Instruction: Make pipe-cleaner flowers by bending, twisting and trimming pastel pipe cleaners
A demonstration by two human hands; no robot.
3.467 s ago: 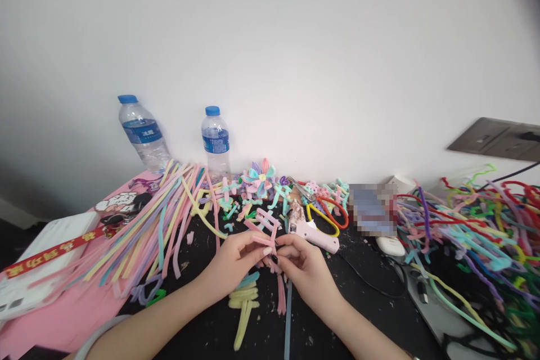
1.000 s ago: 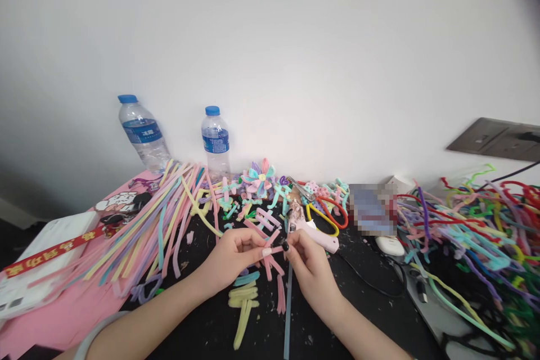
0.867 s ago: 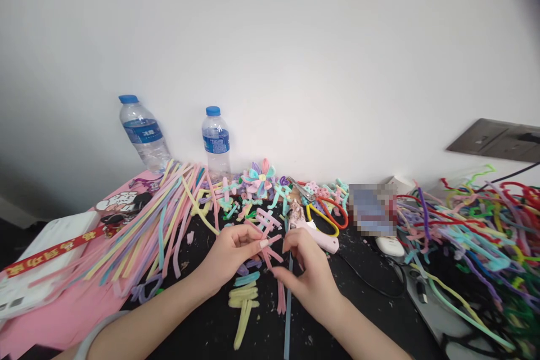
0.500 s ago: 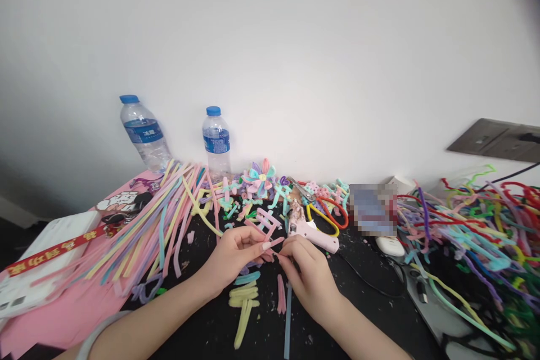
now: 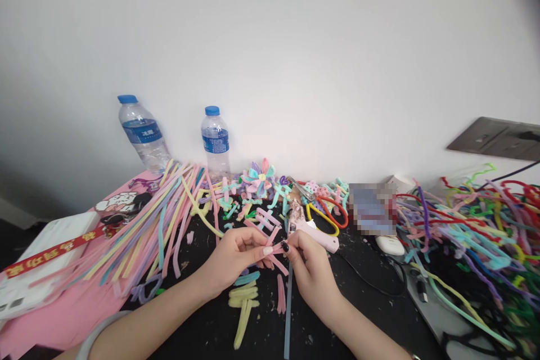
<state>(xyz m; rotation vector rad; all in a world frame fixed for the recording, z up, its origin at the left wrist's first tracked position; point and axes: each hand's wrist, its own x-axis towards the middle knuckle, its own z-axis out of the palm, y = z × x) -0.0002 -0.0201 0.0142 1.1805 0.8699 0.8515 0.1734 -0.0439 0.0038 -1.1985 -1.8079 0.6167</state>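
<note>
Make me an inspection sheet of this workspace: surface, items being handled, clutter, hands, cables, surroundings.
Surface: black tabletop speckled with small bits; pink sheet at the left.
Items being handled: short pink strips, crossing between the hands.
Clutter: fuzzy stems bundled at left, tangled heap at right; pink glue gun beside scissors with yellow and red handles.
Hands: left hand and right hand both pinch the pink strips.
Cables: thin black cable curves across the tabletop; another runs above the heap. Damage: nothing seen.
Surroundings: pale wall with socket plate; two blue-capped bottles near it.
</note>
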